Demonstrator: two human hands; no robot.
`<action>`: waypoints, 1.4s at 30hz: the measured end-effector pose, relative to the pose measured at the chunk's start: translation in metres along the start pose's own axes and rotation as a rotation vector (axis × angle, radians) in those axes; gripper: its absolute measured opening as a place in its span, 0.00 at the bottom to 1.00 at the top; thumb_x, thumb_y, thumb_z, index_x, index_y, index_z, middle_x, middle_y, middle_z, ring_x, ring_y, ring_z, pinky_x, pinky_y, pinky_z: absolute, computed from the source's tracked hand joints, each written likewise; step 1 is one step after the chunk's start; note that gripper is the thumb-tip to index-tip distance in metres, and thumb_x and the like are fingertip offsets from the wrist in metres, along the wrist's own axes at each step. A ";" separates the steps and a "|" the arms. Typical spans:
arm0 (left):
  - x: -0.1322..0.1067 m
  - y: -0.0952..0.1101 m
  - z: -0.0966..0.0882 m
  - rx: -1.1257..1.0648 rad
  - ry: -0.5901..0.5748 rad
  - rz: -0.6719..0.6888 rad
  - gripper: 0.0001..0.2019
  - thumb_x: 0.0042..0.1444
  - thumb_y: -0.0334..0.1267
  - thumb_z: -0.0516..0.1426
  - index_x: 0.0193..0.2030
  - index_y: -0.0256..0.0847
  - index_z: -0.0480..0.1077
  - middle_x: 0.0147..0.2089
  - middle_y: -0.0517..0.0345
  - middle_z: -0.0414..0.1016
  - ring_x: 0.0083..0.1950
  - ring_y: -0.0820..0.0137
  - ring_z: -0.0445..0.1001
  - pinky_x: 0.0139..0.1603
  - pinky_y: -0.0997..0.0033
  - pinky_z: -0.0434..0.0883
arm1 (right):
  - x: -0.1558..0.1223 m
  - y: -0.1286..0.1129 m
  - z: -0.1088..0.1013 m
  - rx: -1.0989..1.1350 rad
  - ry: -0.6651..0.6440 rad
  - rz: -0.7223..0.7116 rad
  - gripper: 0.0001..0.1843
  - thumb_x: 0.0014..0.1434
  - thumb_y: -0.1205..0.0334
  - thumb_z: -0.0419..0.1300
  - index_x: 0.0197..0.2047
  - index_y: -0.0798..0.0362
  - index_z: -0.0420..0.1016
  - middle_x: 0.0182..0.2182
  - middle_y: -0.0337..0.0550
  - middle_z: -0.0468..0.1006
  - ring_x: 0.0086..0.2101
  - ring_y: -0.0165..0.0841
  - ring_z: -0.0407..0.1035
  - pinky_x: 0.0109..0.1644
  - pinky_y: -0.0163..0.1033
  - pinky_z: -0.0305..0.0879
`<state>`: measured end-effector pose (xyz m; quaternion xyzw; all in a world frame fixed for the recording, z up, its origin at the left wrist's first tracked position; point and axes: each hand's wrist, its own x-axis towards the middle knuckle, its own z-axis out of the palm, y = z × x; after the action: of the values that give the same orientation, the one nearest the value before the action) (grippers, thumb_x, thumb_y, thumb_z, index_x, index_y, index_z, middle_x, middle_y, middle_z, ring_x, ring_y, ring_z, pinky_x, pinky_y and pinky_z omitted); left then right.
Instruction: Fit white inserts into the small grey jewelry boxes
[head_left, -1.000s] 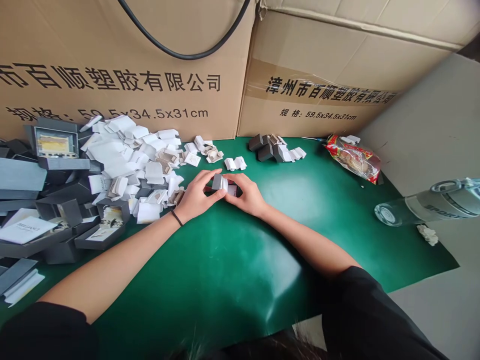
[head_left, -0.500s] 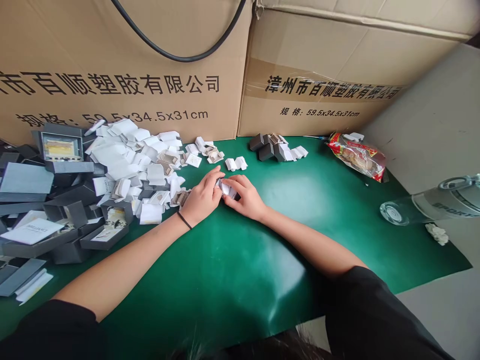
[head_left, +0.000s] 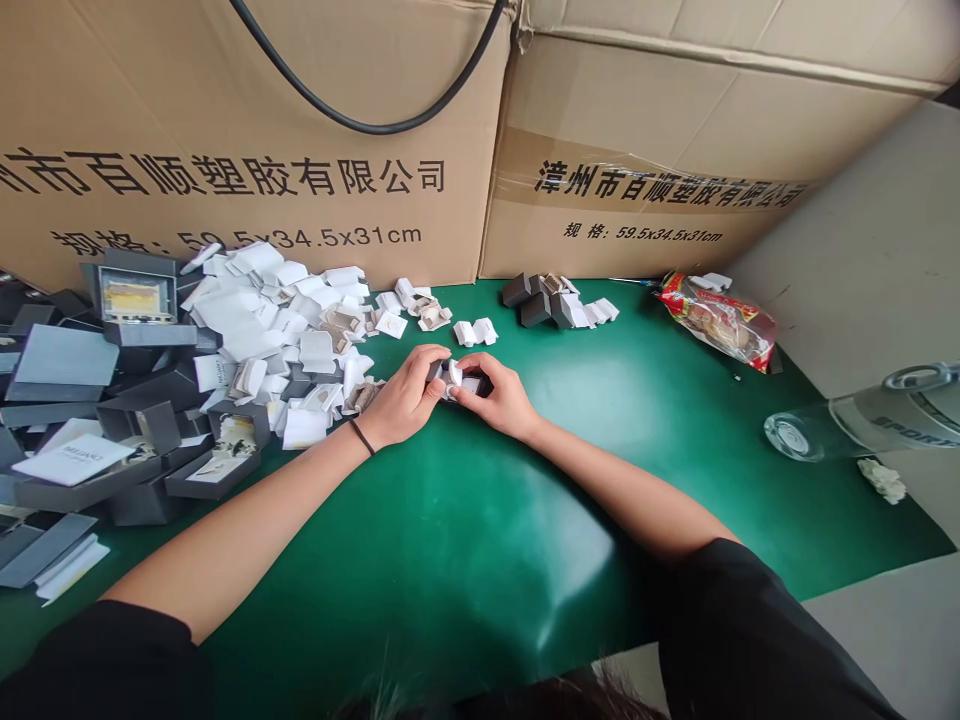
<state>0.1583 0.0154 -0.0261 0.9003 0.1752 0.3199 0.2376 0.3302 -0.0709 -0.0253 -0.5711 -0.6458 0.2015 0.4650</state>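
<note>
Both of my hands meet near the middle of the green tabletop [head_left: 480,520]. Between them is a small dark box [head_left: 474,383] with a white insert [head_left: 454,376] showing at its opening. My left hand [head_left: 411,392], with a black band at the wrist, is closed on the box's left side. On its right side, my right hand [head_left: 496,395] curls round it, thumb at the front. My fingers partly cover the box. A heap of white folded card inserts [head_left: 259,310] lies just left of my left hand.
Grey and black boxes [head_left: 139,400] pile up at the left. Two cardboard cartons [head_left: 360,80] stand along the back, a black cable [head_left: 375,128] hanging before one. Several small dark boxes [head_left: 536,305], a red food packet [head_left: 720,320] and a clear bottle [head_left: 832,420] lie rightward.
My hands have drawn slightly apart around the small box, so more of its dark body and white insert shows. The whole view has shifted slightly.
</note>
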 end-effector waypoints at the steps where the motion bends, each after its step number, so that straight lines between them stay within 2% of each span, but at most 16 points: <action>1: 0.000 0.001 0.000 0.004 0.002 0.003 0.15 0.64 0.43 0.45 0.54 0.39 0.57 0.57 0.44 0.63 0.60 0.62 0.64 0.59 0.57 0.65 | 0.000 0.001 0.000 0.046 -0.006 0.019 0.16 0.55 0.51 0.60 0.43 0.51 0.67 0.40 0.43 0.75 0.40 0.34 0.70 0.46 0.40 0.67; 5: 0.000 0.006 -0.003 0.063 0.014 -0.047 0.12 0.62 0.43 0.49 0.48 0.40 0.60 0.60 0.43 0.61 0.60 0.60 0.65 0.55 0.56 0.68 | 0.000 0.006 0.000 0.183 -0.002 0.047 0.16 0.55 0.54 0.60 0.44 0.51 0.66 0.41 0.42 0.74 0.41 0.32 0.71 0.47 0.38 0.67; 8: 0.000 0.010 -0.004 0.091 -0.046 -0.066 0.10 0.62 0.42 0.48 0.44 0.40 0.64 0.59 0.45 0.62 0.60 0.60 0.65 0.55 0.58 0.68 | 0.000 0.007 -0.001 0.184 0.001 0.051 0.17 0.55 0.54 0.61 0.45 0.51 0.67 0.43 0.42 0.74 0.41 0.32 0.70 0.46 0.38 0.66; 13: 0.000 0.011 -0.005 0.088 -0.049 -0.068 0.13 0.62 0.41 0.48 0.46 0.40 0.70 0.57 0.48 0.64 0.58 0.62 0.67 0.58 0.61 0.67 | 0.000 0.008 -0.002 0.156 -0.025 0.087 0.19 0.54 0.49 0.62 0.45 0.50 0.68 0.42 0.41 0.75 0.38 0.32 0.70 0.44 0.38 0.67; 17: 0.000 0.011 -0.008 0.064 -0.067 -0.055 0.13 0.63 0.41 0.48 0.47 0.41 0.70 0.58 0.48 0.64 0.59 0.62 0.67 0.58 0.62 0.68 | 0.000 0.012 -0.001 0.237 -0.032 0.110 0.22 0.51 0.48 0.64 0.45 0.50 0.70 0.42 0.41 0.76 0.40 0.34 0.71 0.47 0.40 0.67; 21: -0.001 0.011 -0.009 0.043 -0.110 -0.026 0.13 0.62 0.40 0.49 0.49 0.42 0.68 0.58 0.48 0.64 0.58 0.63 0.66 0.58 0.61 0.68 | 0.001 0.012 -0.002 0.283 -0.008 0.109 0.21 0.50 0.48 0.66 0.43 0.51 0.72 0.41 0.42 0.77 0.41 0.35 0.71 0.47 0.40 0.66; 24: 0.000 0.010 -0.006 0.022 -0.125 -0.018 0.16 0.60 0.41 0.52 0.54 0.42 0.64 0.58 0.46 0.63 0.61 0.60 0.64 0.61 0.57 0.65 | 0.002 0.008 -0.006 0.230 0.019 0.086 0.19 0.51 0.49 0.65 0.42 0.51 0.73 0.40 0.42 0.78 0.40 0.34 0.71 0.46 0.40 0.66; 26: 0.000 0.008 -0.004 -0.022 -0.104 -0.071 0.21 0.58 0.41 0.55 0.57 0.41 0.59 0.60 0.44 0.61 0.63 0.58 0.63 0.62 0.54 0.64 | 0.003 0.006 -0.009 0.161 0.042 0.081 0.17 0.52 0.50 0.63 0.42 0.51 0.74 0.40 0.42 0.78 0.39 0.34 0.71 0.45 0.39 0.66; 29: 0.000 0.003 -0.001 -0.167 -0.062 -0.210 0.27 0.56 0.42 0.57 0.61 0.42 0.53 0.62 0.42 0.61 0.62 0.60 0.65 0.59 0.54 0.68 | 0.004 0.004 -0.011 0.097 0.067 0.078 0.16 0.53 0.50 0.63 0.41 0.51 0.73 0.40 0.42 0.78 0.38 0.34 0.71 0.43 0.39 0.66; 32: 0.001 -0.001 0.001 -0.319 -0.042 -0.282 0.29 0.54 0.43 0.59 0.60 0.43 0.52 0.60 0.43 0.65 0.59 0.61 0.68 0.57 0.56 0.70 | 0.004 0.004 -0.010 0.091 0.068 0.081 0.17 0.53 0.50 0.62 0.42 0.51 0.73 0.40 0.42 0.78 0.38 0.34 0.71 0.43 0.39 0.67; 34: 0.001 -0.003 0.002 -0.379 0.022 -0.299 0.30 0.53 0.45 0.61 0.59 0.43 0.52 0.59 0.42 0.67 0.59 0.61 0.69 0.55 0.56 0.71 | 0.004 0.004 -0.010 0.087 0.062 0.078 0.17 0.54 0.49 0.62 0.43 0.51 0.72 0.40 0.43 0.78 0.38 0.34 0.72 0.42 0.39 0.68; 37: 0.001 -0.002 0.001 -0.355 0.094 -0.287 0.30 0.52 0.47 0.61 0.59 0.42 0.55 0.59 0.42 0.66 0.58 0.61 0.70 0.53 0.59 0.73 | 0.005 0.004 -0.012 0.042 0.038 -0.006 0.16 0.55 0.50 0.61 0.42 0.51 0.73 0.41 0.44 0.78 0.41 0.35 0.72 0.46 0.41 0.68; 42: 0.001 0.005 -0.004 -0.135 0.004 -0.192 0.23 0.59 0.49 0.54 0.58 0.42 0.63 0.59 0.47 0.68 0.58 0.61 0.69 0.57 0.59 0.70 | 0.008 0.006 -0.022 -0.155 -0.089 -0.215 0.13 0.58 0.54 0.59 0.42 0.51 0.76 0.43 0.48 0.76 0.45 0.37 0.70 0.50 0.44 0.67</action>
<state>0.1576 0.0130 -0.0204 0.8607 0.2391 0.3088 0.3267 0.3523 -0.0675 -0.0168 -0.5232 -0.7369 0.1252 0.4093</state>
